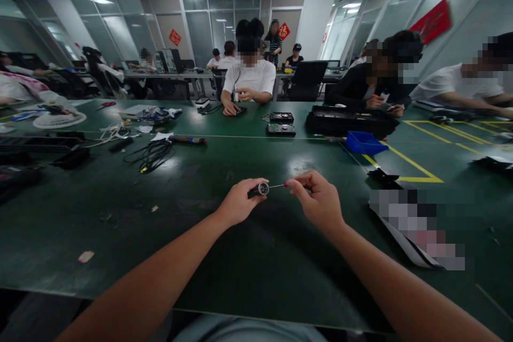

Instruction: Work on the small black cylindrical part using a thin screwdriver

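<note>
Above the dark green table, my left hand is closed around a small round black and silver part. My right hand is closed in a pinch on a thin screwdriver with a red collar. The screwdriver's metal tip touches the small part. Both hands hover a little above the tabletop, near its middle.
A blue bin and a black device lie at the right. Hard drives sit across the table, where a person in white works. Black cables lie at the left. Other people sit at the right.
</note>
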`<control>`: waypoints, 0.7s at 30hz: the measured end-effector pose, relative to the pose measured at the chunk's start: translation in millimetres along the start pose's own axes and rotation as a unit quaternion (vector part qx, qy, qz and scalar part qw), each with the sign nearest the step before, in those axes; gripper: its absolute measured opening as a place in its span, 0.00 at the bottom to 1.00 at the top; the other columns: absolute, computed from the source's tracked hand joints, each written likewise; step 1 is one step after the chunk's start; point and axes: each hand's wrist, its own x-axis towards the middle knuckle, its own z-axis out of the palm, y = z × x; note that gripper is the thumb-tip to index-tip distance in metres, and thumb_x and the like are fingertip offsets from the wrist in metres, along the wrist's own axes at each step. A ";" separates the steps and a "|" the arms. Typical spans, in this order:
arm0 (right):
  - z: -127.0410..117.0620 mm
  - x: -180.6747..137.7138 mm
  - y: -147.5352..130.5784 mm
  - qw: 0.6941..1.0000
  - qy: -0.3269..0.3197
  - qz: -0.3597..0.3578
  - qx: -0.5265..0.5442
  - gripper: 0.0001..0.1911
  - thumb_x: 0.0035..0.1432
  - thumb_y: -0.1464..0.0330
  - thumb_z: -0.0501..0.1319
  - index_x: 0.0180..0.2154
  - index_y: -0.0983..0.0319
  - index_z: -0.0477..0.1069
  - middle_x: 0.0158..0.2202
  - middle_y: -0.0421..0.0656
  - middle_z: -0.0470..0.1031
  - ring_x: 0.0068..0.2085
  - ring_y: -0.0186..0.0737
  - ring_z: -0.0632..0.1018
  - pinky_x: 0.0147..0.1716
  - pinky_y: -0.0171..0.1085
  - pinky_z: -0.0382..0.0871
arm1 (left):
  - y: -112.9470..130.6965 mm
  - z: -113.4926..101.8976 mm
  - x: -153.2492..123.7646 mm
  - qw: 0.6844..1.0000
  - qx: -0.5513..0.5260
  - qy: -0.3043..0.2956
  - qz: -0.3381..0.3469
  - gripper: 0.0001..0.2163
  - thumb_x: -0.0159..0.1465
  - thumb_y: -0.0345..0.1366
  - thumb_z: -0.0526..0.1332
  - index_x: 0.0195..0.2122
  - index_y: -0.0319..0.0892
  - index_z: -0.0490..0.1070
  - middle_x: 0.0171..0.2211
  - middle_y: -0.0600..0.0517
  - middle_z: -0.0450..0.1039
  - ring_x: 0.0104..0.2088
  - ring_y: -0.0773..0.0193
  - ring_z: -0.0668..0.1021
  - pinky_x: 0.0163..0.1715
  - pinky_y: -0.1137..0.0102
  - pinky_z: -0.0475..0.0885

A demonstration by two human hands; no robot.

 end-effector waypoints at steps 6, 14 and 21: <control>-0.9 -0.6 -3.6 0.999 -0.022 -0.044 -0.005 0.08 0.64 0.62 0.59 0.39 0.59 0.70 0.33 0.44 0.80 0.33 0.43 0.81 0.33 0.41 0.72 | -0.5 -0.9 1.4 1.000 0.001 -0.003 0.010 0.18 0.63 0.33 0.66 0.54 0.46 0.73 0.51 0.49 0.75 0.52 0.57 0.75 0.57 0.60 0.67; -0.3 -1.6 -2.0 0.994 -0.053 -0.091 -0.013 0.07 0.66 0.64 0.56 0.40 0.58 0.71 0.33 0.43 0.79 0.34 0.42 0.80 0.34 0.40 0.72 | -5.4 0.6 1.7 1.000 0.004 -0.004 0.006 0.17 0.63 0.33 0.66 0.54 0.46 0.73 0.50 0.48 0.75 0.52 0.56 0.75 0.57 0.58 0.67; 0.9 -2.4 -2.9 0.997 -0.045 -0.063 -0.022 0.11 0.68 0.63 0.52 0.43 0.59 0.71 0.25 0.39 0.74 0.23 0.37 0.75 0.25 0.37 0.66 | -2.9 0.5 2.6 1.000 0.001 -0.010 0.009 0.17 0.63 0.32 0.66 0.53 0.46 0.74 0.50 0.49 0.75 0.52 0.57 0.75 0.56 0.60 0.67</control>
